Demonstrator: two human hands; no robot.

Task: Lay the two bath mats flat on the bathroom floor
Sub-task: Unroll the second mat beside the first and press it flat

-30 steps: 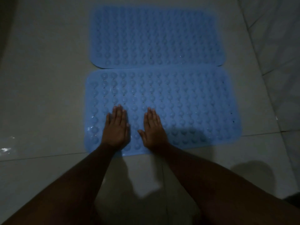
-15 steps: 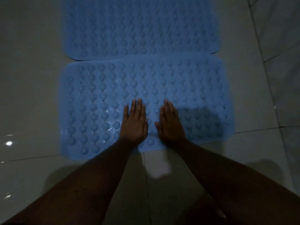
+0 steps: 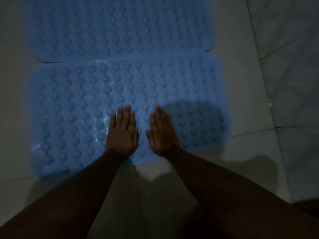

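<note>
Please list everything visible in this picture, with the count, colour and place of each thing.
near bath mat: 1, blue, bumpy, flat on the floor under both hands.
far bath mat: 1, blue, flat just beyond the near one, long edges meeting.
floor tiles: several, pale grey, around both mats.
left hand: 1, palm down, fingers straight, on the near bath mat.
right hand: 1, palm down, fingers straight, beside the left hand.

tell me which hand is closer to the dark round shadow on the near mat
Right. The right hand lies flat on the near mat with its outer edge at the left rim of the shadow; the left hand lies flat beyond it, further left.
</note>
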